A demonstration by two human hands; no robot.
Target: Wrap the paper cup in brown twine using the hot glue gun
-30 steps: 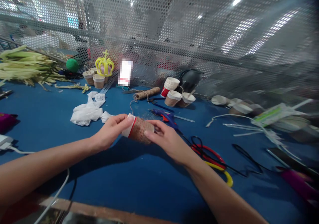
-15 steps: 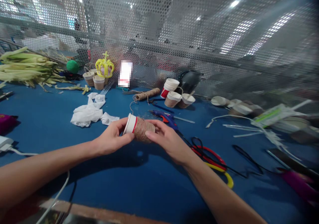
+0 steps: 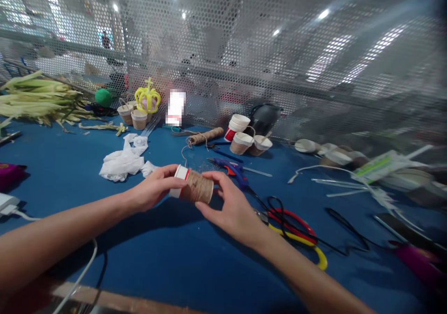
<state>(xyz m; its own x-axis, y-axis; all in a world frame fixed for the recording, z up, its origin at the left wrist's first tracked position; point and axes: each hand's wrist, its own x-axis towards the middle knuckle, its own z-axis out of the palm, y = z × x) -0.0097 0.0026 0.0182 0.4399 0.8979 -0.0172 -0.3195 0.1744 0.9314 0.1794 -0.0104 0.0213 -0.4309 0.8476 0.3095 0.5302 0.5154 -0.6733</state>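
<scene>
A paper cup (image 3: 197,187) wound with brown twine lies on its side in the air, its white rim end to the left and a red band showing beside the twine. My left hand (image 3: 157,187) grips it near the rim, thumb on top. At the base end, my right hand (image 3: 232,207) curls around the cup with fingertips and thumb at its edge. A strand of twine runs from the cup back to a twine roll (image 3: 206,137) on the blue table. Just beyond my right hand lies a blue glue gun (image 3: 232,170).
Scissors (image 3: 319,253) with red and yellow handles lie under a black cord at right. White crumpled cloth (image 3: 120,162) sits at left. Twine-wrapped cups (image 3: 241,142) stand at the back, near a yellow crown (image 3: 147,100) and corn husks (image 3: 38,95). A perforated metal screen (image 3: 209,39) closes the back.
The cup has turned a little and tilts down more to the right. My left thumb has shifted up over the rim end; my right fingers have loosened and slid toward the base edge.
</scene>
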